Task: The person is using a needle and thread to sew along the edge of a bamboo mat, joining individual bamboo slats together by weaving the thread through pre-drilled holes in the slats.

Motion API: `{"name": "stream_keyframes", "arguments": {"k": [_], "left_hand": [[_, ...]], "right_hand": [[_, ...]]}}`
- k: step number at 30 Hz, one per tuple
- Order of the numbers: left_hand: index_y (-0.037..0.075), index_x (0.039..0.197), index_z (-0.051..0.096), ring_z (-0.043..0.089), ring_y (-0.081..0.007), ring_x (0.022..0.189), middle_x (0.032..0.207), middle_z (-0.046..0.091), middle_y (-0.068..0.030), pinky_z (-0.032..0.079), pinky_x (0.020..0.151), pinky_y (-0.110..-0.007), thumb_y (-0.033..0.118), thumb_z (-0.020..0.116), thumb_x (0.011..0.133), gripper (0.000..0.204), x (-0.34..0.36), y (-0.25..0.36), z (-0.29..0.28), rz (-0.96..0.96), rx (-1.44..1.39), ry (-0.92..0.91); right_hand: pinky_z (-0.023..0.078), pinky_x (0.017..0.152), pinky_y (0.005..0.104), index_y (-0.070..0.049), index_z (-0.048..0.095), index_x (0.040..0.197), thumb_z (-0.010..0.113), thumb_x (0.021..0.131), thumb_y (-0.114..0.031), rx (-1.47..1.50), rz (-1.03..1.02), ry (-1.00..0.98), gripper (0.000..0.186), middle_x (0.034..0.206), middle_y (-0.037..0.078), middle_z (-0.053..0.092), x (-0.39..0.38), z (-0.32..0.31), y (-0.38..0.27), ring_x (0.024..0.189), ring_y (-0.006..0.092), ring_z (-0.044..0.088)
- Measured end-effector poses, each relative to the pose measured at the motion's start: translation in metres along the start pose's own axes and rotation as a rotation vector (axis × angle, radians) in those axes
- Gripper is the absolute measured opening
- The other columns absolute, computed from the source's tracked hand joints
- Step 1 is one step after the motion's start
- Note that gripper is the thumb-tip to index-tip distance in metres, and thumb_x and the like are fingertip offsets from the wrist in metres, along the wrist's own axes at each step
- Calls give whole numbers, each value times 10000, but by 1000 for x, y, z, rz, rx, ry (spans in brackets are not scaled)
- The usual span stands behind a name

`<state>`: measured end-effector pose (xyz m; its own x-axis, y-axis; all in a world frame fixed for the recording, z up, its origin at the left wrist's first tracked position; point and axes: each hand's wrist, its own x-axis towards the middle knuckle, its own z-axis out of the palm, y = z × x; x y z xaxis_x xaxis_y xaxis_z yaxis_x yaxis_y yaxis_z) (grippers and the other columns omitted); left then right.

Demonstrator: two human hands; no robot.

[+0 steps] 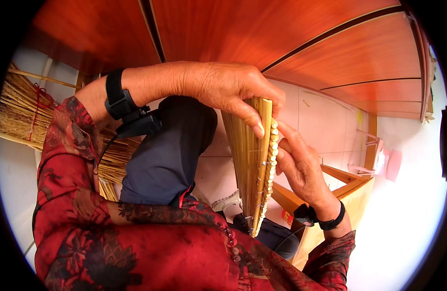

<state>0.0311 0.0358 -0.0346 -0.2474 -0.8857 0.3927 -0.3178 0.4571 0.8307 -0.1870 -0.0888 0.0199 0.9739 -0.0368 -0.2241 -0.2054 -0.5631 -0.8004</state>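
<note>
A long, flat bundle of pale yellow stalks (240, 150) stands on edge before me, bound with small ties, with a row of round cut ends (272, 162) along its right side. My left hand (235, 89) is closed over its far top end, thumb on the near face. My right hand (298, 167) holds the right edge just below, index finger raised along the cut ends and other fingers bent. Black straps with small devices circle both wrists.
Red wooden panels (330, 43) fill the top. Loose stalks with red string (17, 106) lie at left, behind my left arm. My dark-trousered knee (163, 150) is beside the bundle. At right are a wooden frame (352, 201) and a small pink stool (391, 165).
</note>
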Motion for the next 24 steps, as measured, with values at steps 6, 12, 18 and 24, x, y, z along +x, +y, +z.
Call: {"name": "stream_keyframes", "arguments": {"k": [6,12,18,24], "left_hand": [[53,980,610,598,-261,873,903,655,-55,466,765,-371,241,759,772,318,-8,-3,-2,56,16,24],[47,999,608,633,-177,829,894,680,-67,482,717,-315,214,730,817,276,-13,-1,-9,-158,-55,72],[40,979,623,637,-133,818,855,691,-52,483,718,-285,226,699,854,237,15,-6,-1,-231,-30,217],[41,951,642,647,-148,806,848,698,-63,488,724,-296,257,707,847,248,46,12,16,-247,110,221]], "right_hand": [[445,589,317,-26,383,1368,594,876,-104,-49,-66,89,541,698,89,497,8,17,-11,588,195,520],[489,613,392,-58,409,1349,664,838,-135,-187,-17,238,576,841,159,601,22,21,-11,636,303,579],[497,667,355,-75,583,1150,712,766,-59,-664,-291,559,405,873,118,602,13,-4,7,750,282,597],[449,602,328,-86,625,895,654,716,-86,-1007,-496,713,181,848,49,592,-9,-17,11,729,223,572]]}}
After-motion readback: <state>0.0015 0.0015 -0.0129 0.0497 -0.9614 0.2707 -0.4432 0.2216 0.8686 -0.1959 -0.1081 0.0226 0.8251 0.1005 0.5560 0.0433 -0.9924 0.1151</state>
